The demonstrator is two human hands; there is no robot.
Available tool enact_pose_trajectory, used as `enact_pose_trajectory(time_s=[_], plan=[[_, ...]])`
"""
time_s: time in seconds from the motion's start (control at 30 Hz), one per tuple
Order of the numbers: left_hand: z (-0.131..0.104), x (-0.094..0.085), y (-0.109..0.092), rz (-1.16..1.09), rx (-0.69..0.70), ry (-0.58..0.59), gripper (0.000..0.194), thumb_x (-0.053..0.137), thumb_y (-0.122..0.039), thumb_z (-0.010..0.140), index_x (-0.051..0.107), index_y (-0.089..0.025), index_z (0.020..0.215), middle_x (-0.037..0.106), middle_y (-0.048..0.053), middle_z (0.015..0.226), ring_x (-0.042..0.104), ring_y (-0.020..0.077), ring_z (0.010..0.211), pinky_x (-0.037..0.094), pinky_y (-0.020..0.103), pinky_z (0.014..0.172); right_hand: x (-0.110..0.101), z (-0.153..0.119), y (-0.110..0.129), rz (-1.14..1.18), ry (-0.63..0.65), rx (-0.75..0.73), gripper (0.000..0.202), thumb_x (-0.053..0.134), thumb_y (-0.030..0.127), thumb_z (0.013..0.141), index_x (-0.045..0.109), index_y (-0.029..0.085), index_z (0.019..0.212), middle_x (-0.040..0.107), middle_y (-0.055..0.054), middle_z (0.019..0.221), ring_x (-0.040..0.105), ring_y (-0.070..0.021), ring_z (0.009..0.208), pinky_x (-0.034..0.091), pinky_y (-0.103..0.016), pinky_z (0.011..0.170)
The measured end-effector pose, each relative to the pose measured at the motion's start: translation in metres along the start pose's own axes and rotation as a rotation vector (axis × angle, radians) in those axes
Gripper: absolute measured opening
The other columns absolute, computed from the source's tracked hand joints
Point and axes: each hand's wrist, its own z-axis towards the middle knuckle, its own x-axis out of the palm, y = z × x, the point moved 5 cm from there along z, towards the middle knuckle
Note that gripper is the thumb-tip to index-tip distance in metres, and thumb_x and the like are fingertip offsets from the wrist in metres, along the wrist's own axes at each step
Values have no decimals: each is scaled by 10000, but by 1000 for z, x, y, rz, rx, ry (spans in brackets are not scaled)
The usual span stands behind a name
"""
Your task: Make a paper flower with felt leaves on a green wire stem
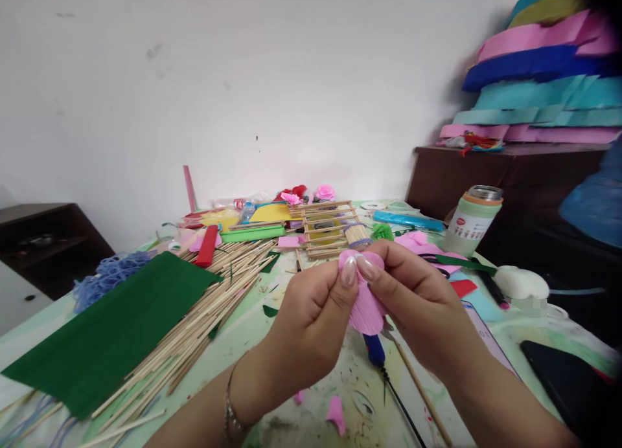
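Note:
Between my two hands, above the table, is a pink crepe paper petal (368, 309) with a ribbed surface. My left hand (313, 315) pinches its upper edge with thumb and finger. From the other side, my right hand (420, 299) pinches the same edge, the two thumbs nearly touching. Below the petal lies a tool with a blue handle (374, 351) and a black cord; its front end is hidden. A thin wooden stick (422, 393) rests to the right of the cord. Small pink paper scraps (336, 415) lie near the front.
Left are a dark green sheet (111, 331), many bamboo sticks (194, 325) and blue yarn (109, 276). A stick frame (328, 231) and pink paper flowers (324, 192) stand behind. Right are an uncapped bottle (472, 221), scissors (437, 260), a white object (522, 283) and a black phone (566, 383).

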Motion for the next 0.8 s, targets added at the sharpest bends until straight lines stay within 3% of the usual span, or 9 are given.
enact_pose_trajectory(time_s=[0.23,0.37,0.5,0.67,0.8], plan=[[4,-4,5,23,-73,38,371,397,-316,1010,405,-194,660,354,-47,599,286,92,514,269,246,473,-13,6,7,35,-55,-41,222,646,396,888,635,220,753,524,39,653,452,-79,571,410,-173,517],[5,-5,4,75,-69,60,379,385,-352,1007,399,-200,660,361,-38,593,322,107,528,271,261,487,-17,9,13,-24,-29,-49,166,713,363,833,668,213,780,540,34,628,455,-85,546,388,-185,478],[9,-10,7,114,-50,41,439,341,-446,1001,399,-201,641,397,-13,623,367,130,580,297,277,519,-26,10,19,-48,-97,-123,140,739,348,813,686,224,778,575,29,649,483,-88,580,404,-184,510],[19,-32,13,-206,-60,-113,406,513,-467,929,440,-201,632,389,-29,590,351,112,536,302,259,494,-45,11,28,-43,-207,-171,137,749,360,798,690,238,775,580,15,695,489,-108,622,418,-210,547],[25,-48,12,-349,-67,-198,270,670,-409,832,588,-175,724,456,-23,632,364,94,552,316,239,514,-47,12,28,-42,-117,-99,162,772,377,769,695,236,791,560,12,675,477,-108,583,386,-220,510]])
